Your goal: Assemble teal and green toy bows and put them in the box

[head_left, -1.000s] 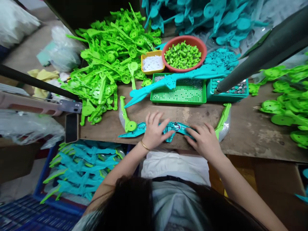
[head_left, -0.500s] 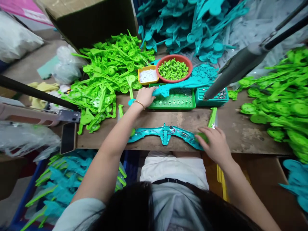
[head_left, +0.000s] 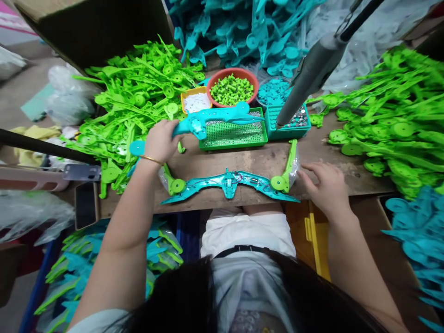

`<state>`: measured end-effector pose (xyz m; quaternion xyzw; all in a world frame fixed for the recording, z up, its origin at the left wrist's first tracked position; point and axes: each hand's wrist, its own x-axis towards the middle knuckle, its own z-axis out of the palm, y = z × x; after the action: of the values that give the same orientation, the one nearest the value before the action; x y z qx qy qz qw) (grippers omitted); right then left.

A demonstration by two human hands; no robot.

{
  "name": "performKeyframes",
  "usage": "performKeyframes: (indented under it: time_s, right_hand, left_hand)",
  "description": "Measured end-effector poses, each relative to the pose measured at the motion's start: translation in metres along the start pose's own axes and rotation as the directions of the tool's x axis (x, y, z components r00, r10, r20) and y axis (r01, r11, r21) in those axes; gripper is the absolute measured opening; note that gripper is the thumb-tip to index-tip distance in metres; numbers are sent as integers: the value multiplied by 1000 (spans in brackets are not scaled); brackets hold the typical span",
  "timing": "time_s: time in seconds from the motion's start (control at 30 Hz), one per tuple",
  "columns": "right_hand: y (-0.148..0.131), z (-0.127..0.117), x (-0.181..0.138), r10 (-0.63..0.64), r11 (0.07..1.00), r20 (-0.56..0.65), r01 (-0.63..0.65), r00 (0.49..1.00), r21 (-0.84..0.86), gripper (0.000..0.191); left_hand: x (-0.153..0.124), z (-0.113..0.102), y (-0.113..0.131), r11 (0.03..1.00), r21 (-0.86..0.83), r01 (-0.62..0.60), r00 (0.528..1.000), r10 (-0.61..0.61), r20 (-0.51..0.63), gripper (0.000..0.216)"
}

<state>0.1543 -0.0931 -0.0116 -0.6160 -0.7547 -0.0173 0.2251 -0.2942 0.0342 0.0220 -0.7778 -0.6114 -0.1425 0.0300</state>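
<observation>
My left hand (head_left: 161, 141) is closed around a teal bow-shaped plastic shell (head_left: 197, 122), held above the bench left of the green basket. On the bench before me lies a second teal shell (head_left: 208, 182), its inner side up, with wires and small fittings along it. A green plastic arm (head_left: 176, 186) sits at its left end, and another green arm (head_left: 279, 183) at its right end; both have clear plastic attached. My right hand (head_left: 326, 187) is just right of that second arm, fingers apart, holding nothing.
A green perforated basket (head_left: 232, 144) and a teal tray (head_left: 286, 134) hold small metal parts. Behind stand a red bowl (head_left: 255, 95) of green pieces and a yellow tray (head_left: 183, 107). A grey hanging screwdriver (head_left: 307, 81) slants over the teal tray. Green arms pile up on both sides.
My left hand has drawn the held teal shell to the left and nearer. My right hand has come off the right end of the lying shell and moved right.
</observation>
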Motion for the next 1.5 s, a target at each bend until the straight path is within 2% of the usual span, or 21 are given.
performKeyframes:
  time_s: [0.17, 0.3, 0.37, 0.47, 0.57, 0.7, 0.77, 0.83, 0.87, 0.9, 0.97, 1.0, 1.07, 1.13, 1.2, 1.27, 1.33, 1.4, 1.5]
  right_hand:
    - [-1, -6, 5, -38, 999, 13, 38, 999, 6, 25]
    - [-33, -11, 28, -139, 985, -62, 145, 988, 99, 26]
    - [-56, -10, 40, -245, 955, -94, 257, 965, 146, 40]
    - [-84, -3, 49, -427, 889, -29, 425, 904, 173, 61]
    - [-93, 6, 48, -472, 869, 35, 458, 881, 185, 63]
    - [-86, 14, 42, -490, 859, 65, 468, 869, 209, 71]
    - [-80, 14, 40, -513, 845, 59, 493, 856, 206, 70]
    - [-69, 13, 39, -528, 837, 46, 510, 848, 198, 67]
    - [-62, 13, 39, -525, 839, 44, 509, 850, 191, 66]
    - [-54, 12, 38, -514, 848, 52, 498, 856, 182, 65]
    - [-36, 12, 37, -474, 876, 95, 458, 875, 155, 65]
    - [-27, 12, 36, -452, 890, 133, 434, 882, 143, 66]
    - [-13, 12, 33, -419, 908, 218, 399, 882, 130, 70]
    - [-5, 12, 32, -396, 918, 303, 375, 867, 129, 76]
    - [-3, 11, 31, -388, 922, 357, 364, 850, 135, 81]
    - [-5, 10, 30, -389, 921, 384, 363, 837, 141, 82]
    - [-7, 9, 30, -399, 917, 392, 372, 829, 146, 84]
    - [-7, 9, 30, -399, 916, 413, 373, 818, 146, 86]
    - [-7, 7, 29, -381, 924, 457, 351, 804, 152, 86]
  left_hand:
    - [-57, -27, -23, 999, -29, 37, 999, -38, -32, 55]
    - [-91, -47, -8, 998, -45, -35, 998, 33, -51, 49]
    - [-98, -54, 9, 995, -57, -85, 996, 83, -25, 47]
    - [-102, -60, 32, 988, -80, -131, 989, 135, 53, 44]
    - [-101, -62, 45, 985, -77, -156, 981, 164, 101, 45]
    - [-105, -63, 58, 981, -80, -179, 971, 189, 146, 42]
    - [-115, -61, 65, 987, -60, -149, 983, 154, 100, 37]
    - [-133, -53, 70, 998, -27, -49, 997, 47, -63, 32]
    - [-144, -45, 70, 999, -26, 33, 983, -37, -180, 30]
    - [-157, -36, 69, 991, -48, 124, 946, -133, -297, 29]
    - [-184, -13, 62, 928, -165, 333, 811, -371, -451, 26]
    - [-195, -1, 57, 881, -240, 409, 775, -474, -418, 26]
    - [-214, 20, 48, 743, -375, 554, 699, -660, -276, 25]
    - [-225, 33, 42, 615, -449, 648, 616, -770, -166, 25]
    - [-230, 38, 38, 543, -492, 681, 548, -823, -150, 26]
    - [-234, 39, 37, 498, -538, 680, 511, -848, -139, 23]
    - [-237, 39, 39, 454, -580, 676, 501, -861, -90, 22]
    - [-240, 40, 42, 423, -606, 674, 509, -860, -33, 23]
    - [-241, 41, 50, 413, -633, 654, 551, -834, 26, 20]
